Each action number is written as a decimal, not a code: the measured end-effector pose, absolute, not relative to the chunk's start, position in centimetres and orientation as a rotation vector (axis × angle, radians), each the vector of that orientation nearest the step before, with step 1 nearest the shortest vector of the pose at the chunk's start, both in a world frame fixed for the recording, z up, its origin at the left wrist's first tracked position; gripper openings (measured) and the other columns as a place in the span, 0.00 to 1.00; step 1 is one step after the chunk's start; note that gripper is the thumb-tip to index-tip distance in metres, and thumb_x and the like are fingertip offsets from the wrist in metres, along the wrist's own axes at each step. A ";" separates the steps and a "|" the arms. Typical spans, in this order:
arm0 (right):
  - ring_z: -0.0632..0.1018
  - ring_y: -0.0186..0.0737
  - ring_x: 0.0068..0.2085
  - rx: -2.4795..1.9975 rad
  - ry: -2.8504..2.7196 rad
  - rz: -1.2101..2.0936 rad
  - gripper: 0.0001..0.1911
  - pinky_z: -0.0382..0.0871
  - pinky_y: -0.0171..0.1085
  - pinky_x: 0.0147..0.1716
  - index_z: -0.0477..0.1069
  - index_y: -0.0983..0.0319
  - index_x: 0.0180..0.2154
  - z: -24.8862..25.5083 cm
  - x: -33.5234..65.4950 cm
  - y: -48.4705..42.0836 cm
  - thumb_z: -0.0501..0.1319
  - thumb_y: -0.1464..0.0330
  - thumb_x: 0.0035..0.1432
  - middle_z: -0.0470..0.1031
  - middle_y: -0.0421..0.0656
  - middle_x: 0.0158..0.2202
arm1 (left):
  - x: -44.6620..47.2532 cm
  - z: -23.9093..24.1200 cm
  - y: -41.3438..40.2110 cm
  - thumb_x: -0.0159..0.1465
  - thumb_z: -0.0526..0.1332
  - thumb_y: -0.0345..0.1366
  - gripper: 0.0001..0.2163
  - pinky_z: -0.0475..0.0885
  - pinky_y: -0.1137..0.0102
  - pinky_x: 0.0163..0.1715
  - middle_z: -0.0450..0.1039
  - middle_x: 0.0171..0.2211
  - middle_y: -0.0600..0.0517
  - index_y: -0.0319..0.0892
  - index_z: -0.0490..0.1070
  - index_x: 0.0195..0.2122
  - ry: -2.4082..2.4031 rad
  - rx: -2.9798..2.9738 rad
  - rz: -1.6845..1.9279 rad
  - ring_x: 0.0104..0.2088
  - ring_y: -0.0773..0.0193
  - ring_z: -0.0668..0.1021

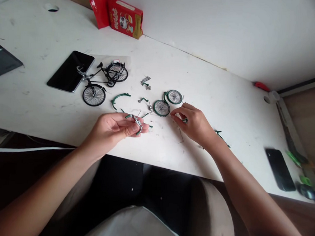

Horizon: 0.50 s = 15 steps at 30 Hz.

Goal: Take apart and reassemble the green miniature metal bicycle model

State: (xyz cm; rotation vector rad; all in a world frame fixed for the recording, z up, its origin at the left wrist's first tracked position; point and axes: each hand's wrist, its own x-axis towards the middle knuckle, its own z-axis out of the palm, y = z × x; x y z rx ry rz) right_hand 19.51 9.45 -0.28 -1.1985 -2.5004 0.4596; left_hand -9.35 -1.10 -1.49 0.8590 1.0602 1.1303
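Note:
My left hand [116, 127] is closed around a small green and silver model bicycle frame part [136, 122], held just above the white table [203, 85]. My right hand [193, 122] rests on the table with its fingers pinched on something tiny that I cannot make out. Just beyond the right fingertips lie two small green-rimmed spoked wheels [167, 102]. A green curved mudguard [119, 98] and small metal pieces [146, 82] lie nearby. A finished black model bicycle [103, 82] stands to the left.
A black phone [71, 70] lies beside the black bicycle. A red box [121, 16] stands at the back by the wall. Another dark phone [280, 169] and green tools [296, 160] lie at the right edge. A green part [221, 135] lies by my right wrist.

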 end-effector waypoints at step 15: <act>0.73 0.36 0.32 -0.982 -2.600 0.645 0.08 0.63 0.38 0.33 0.85 0.62 0.44 -0.6 8.1 7.7 0.65 0.69 0.70 0.79 0.45 0.38 | -12.5 -0.5 0.7 0.61 0.80 0.44 0.15 0.83 0.59 0.52 0.88 0.44 0.44 0.42 0.84 0.43 1.224 0.859 1.615 0.50 0.49 0.88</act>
